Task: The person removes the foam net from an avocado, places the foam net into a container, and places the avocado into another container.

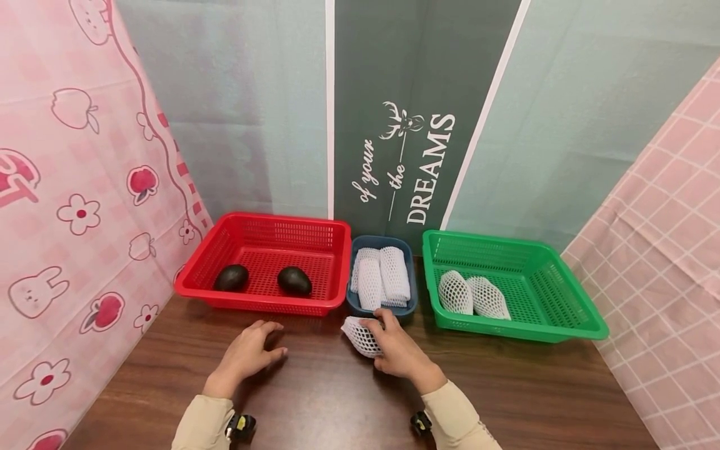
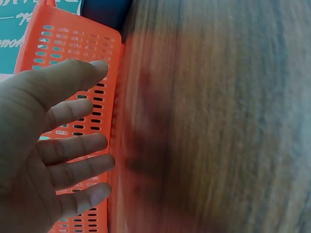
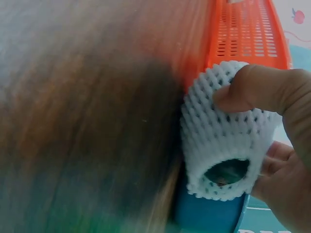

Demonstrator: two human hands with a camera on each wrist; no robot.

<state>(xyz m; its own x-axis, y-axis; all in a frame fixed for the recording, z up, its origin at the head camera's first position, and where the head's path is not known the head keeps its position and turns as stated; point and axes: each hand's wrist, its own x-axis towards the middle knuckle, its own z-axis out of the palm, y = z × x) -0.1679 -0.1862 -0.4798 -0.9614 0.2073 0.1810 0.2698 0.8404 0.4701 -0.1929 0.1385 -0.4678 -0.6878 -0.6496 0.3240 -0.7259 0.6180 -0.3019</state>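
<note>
My right hand (image 1: 400, 350) grips a dark avocado wrapped in a white foam net sleeve (image 1: 362, 337), just in front of the blue bin. The right wrist view shows the thumb across the net (image 3: 218, 131) and the dark fruit (image 3: 227, 172) in its open end. My left hand (image 1: 247, 355) hovers over the table in front of the red basket (image 1: 264, 307), fingers spread and holding nothing. Two bare avocados (image 1: 232, 277) lie in that basket. Folded foam nets (image 1: 369, 281) fill the blue bin (image 1: 413, 300). Two netted fruits (image 1: 455, 292) lie in the green basket (image 1: 506, 328).
The brown wooden table (image 1: 320, 400) runs in front of the containers. A grey-green cloth with white lettering (image 1: 427, 169) hangs behind them. Pink patterned cloths close off the left side (image 1: 73, 219) and the right side (image 1: 669, 250).
</note>
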